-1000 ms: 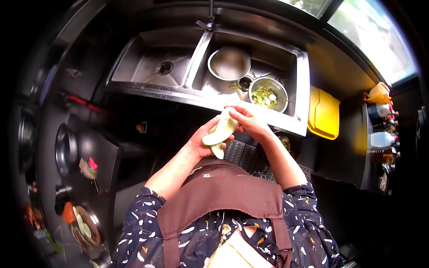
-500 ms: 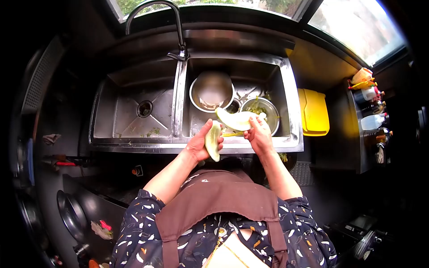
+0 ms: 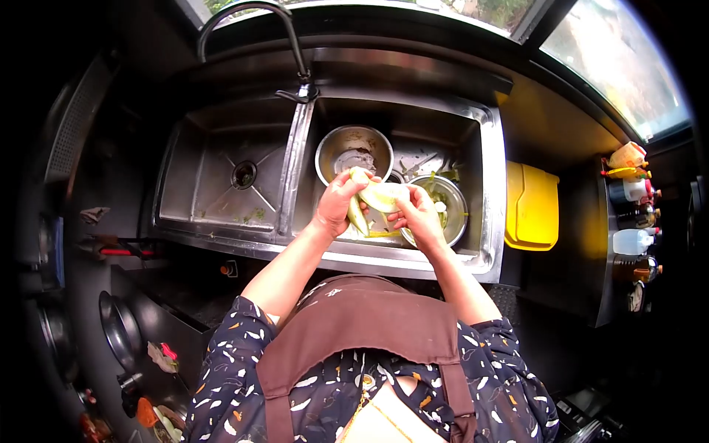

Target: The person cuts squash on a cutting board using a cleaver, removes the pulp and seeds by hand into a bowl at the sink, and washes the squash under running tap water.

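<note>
I held two pale green pieces [image 3: 384, 196] above two metal bowls [image 3: 331, 153]. My left hand [image 3: 337, 202] was clamped on one piece [image 3: 357, 220] — its long way pointed down toward me. My right hand [image 3: 422, 211] pinched the other, lying sideways. Under them was the steel sink [image 3: 292, 177] — one yellow bin [image 3: 532, 210] stood beside it, near a window [image 3: 613, 66].

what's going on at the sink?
A person's two bare hands are over the right basin. The left hand holds a pale green vegetable piece; the right hand grips a second piece close beside it. Below, a metal bowl with green and whitish bits sits near the right hand, and another metal bowl sits farther back. I can't tell which vegetable it is.
</note>
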`<action>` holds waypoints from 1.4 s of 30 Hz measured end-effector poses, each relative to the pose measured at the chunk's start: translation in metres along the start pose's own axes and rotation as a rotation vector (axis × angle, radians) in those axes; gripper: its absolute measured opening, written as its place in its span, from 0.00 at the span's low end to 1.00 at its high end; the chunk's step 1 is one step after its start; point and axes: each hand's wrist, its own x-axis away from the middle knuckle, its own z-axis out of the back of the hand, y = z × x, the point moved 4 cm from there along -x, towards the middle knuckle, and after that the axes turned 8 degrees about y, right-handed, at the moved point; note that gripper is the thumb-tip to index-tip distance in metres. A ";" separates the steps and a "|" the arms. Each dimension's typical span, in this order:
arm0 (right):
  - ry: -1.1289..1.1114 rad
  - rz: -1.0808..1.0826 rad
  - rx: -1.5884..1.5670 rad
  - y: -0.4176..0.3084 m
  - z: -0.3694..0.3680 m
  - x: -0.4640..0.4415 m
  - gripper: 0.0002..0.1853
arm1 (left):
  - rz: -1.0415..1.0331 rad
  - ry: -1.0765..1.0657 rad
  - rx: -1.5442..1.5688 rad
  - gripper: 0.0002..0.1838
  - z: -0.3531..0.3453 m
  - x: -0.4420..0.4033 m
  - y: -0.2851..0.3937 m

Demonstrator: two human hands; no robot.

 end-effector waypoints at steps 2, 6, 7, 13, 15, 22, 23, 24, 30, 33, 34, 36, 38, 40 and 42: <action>-0.045 -0.014 0.196 -0.009 0.016 -0.006 0.27 | -0.044 0.034 -0.109 0.11 -0.017 -0.011 -0.010; -0.053 -0.066 0.323 -0.005 0.044 -0.023 0.27 | -0.243 0.026 -0.491 0.09 -0.058 -0.018 -0.025; -0.061 -0.088 0.330 -0.001 0.051 -0.028 0.27 | -0.233 0.040 -0.496 0.09 -0.063 -0.022 -0.031; -0.064 -0.167 0.352 0.010 0.084 -0.045 0.24 | -0.191 0.071 -0.578 0.09 -0.091 -0.036 -0.052; -0.086 -0.187 0.372 0.010 0.090 -0.050 0.23 | -0.182 0.069 -0.588 0.09 -0.097 -0.043 -0.059; -0.126 -0.184 0.452 0.038 0.110 -0.079 0.20 | -0.197 0.117 -0.683 0.07 -0.102 -0.066 -0.081; -0.101 -0.162 0.503 0.040 0.113 -0.085 0.21 | -0.198 0.140 -0.721 0.07 -0.102 -0.069 -0.083; -0.076 -0.140 0.556 0.041 0.114 -0.089 0.21 | -0.194 0.139 -0.722 0.07 -0.100 -0.075 -0.089; 0.084 0.245 0.812 0.072 0.129 -0.112 0.16 | -0.105 0.174 -0.614 0.08 -0.083 -0.095 -0.111; -0.086 -0.182 0.351 0.053 0.131 -0.091 0.18 | 0.021 0.206 -0.462 0.11 -0.080 -0.093 -0.108; -0.129 -0.225 0.204 0.056 0.133 -0.090 0.19 | 0.038 0.226 -0.431 0.11 -0.078 -0.093 -0.105; -0.154 -0.258 0.158 0.051 0.134 -0.088 0.19 | 0.043 0.202 -0.415 0.11 -0.075 -0.094 -0.106; -0.155 -0.193 0.382 0.037 0.130 -0.088 0.17 | 0.016 0.161 -0.488 0.12 -0.078 -0.093 -0.106; -0.132 -0.133 0.417 0.041 0.129 -0.091 0.16 | 0.004 0.153 -0.479 0.12 -0.086 -0.091 -0.102; -0.072 -0.090 0.252 0.051 0.129 -0.096 0.18 | -0.005 0.158 -0.456 0.11 -0.088 -0.089 -0.097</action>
